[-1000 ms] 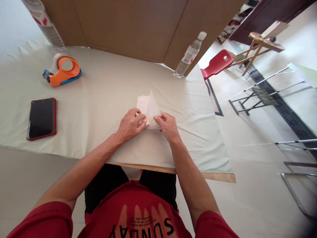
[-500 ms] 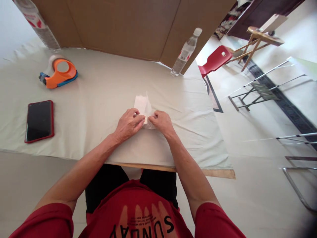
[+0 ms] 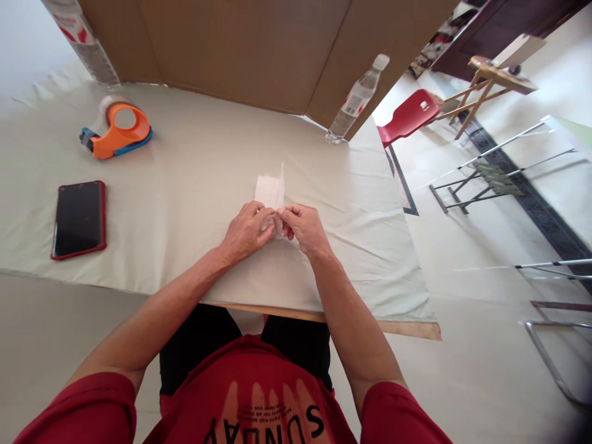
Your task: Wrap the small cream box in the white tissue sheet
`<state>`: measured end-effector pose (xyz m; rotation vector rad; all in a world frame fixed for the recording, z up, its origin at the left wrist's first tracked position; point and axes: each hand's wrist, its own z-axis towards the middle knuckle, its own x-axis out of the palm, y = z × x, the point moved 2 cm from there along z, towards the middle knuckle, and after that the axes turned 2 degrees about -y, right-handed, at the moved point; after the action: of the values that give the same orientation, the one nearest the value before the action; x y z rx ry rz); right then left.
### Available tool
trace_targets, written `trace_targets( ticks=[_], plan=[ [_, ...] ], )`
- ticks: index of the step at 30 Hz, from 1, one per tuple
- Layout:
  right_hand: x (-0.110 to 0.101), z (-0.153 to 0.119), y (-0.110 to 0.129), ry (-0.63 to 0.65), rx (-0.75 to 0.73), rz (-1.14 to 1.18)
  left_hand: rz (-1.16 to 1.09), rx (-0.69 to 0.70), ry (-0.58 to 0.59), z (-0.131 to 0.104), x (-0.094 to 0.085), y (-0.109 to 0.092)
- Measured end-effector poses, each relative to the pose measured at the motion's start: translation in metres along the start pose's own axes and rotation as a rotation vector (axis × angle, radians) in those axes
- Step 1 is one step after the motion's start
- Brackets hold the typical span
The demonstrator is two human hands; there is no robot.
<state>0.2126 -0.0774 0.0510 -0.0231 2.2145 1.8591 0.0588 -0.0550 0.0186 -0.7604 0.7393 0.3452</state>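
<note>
A small white packet with a thin clear plastic film stands out beyond my fingertips, near the middle of the cloth-covered table. My left hand has its fingers pressed round the packet's near left side. With thumb and forefinger together, my right hand pinches the packet's plastic at its right edge. The two hands' fingertips nearly meet. Fingers cover the near part of the packet, so what lies under them is hidden.
An orange tape dispenser and a red-cased phone lie at left. Two water bottles, the left and the right, stand by a cardboard panel. A red chair is beyond the table's right side.
My right hand has moved in toward my left fingertips and its fingers have closed on the plastic. The whole view has shifted slightly.
</note>
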Motion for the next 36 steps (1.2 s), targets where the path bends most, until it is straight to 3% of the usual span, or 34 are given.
trace_targets(
  ticks=[4,7,12,15,20,25,29,36],
  plan=[
    [-0.006,-0.011,0.004,0.106,-0.024,0.009,-0.123,-0.075,-0.034,-0.001,0.001,0.002],
    [-0.007,-0.015,0.002,0.157,-0.1,-0.159,-0.222,-0.135,-0.046,-0.002,0.001,0.004],
    [0.005,-0.016,0.0,0.066,-0.313,-0.61,-0.36,-0.255,-0.065,-0.002,-0.002,0.006],
    [0.009,-0.018,0.0,0.064,-0.348,-0.719,-0.325,-0.262,-0.094,-0.001,-0.002,0.007],
    [-0.008,-0.015,-0.002,0.184,-0.313,-0.428,-0.268,-0.22,-0.064,0.002,0.0,0.006],
    [-0.031,0.012,-0.011,-0.059,-0.056,-0.152,-0.281,-0.242,-0.066,0.003,-0.002,0.003],
    [-0.023,0.039,-0.013,0.007,0.086,-0.125,-0.269,-0.214,-0.087,0.002,-0.001,0.002],
    [-0.003,0.072,-0.024,0.074,0.03,-0.054,-0.073,-0.091,-0.107,-0.003,0.001,0.0]
  ],
)
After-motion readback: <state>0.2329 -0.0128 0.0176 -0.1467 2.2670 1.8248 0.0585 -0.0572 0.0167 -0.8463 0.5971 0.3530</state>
